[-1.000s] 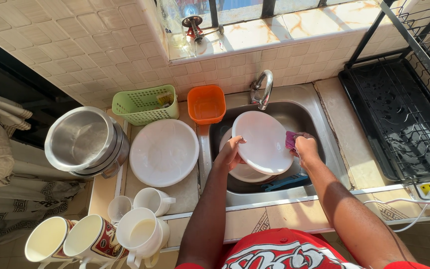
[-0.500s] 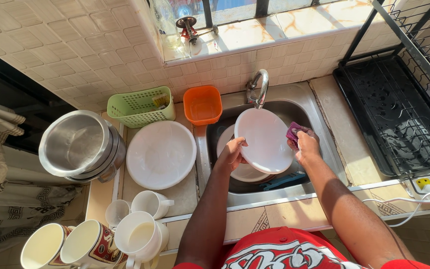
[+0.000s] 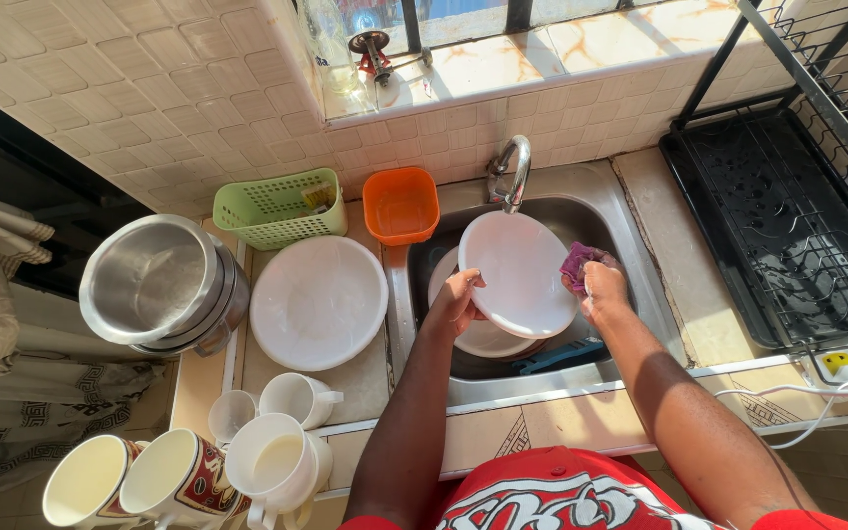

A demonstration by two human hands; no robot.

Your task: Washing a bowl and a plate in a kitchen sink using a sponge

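Head view shows a white plate (image 3: 522, 275) tilted over the sink (image 3: 630, 236), left hand (image 3: 455, 302) pinching its rim, right hand (image 3: 603, 290) pressing a purple sponge (image 3: 575, 265) (likely wet, slippery, breakable: rim is the safest hold).

A home kitchen — a steel sink (image 3: 591, 211) with a curved tap (image 3: 512, 169) is set into a tiled worktop (image 3: 709, 285) under a window sill (image 3: 542, 54). Mugs (image 3: 277, 461) crowd the worktop's near left corner; a black dish rack (image 3: 787, 216) fills its right end — everyday washing-up gear.
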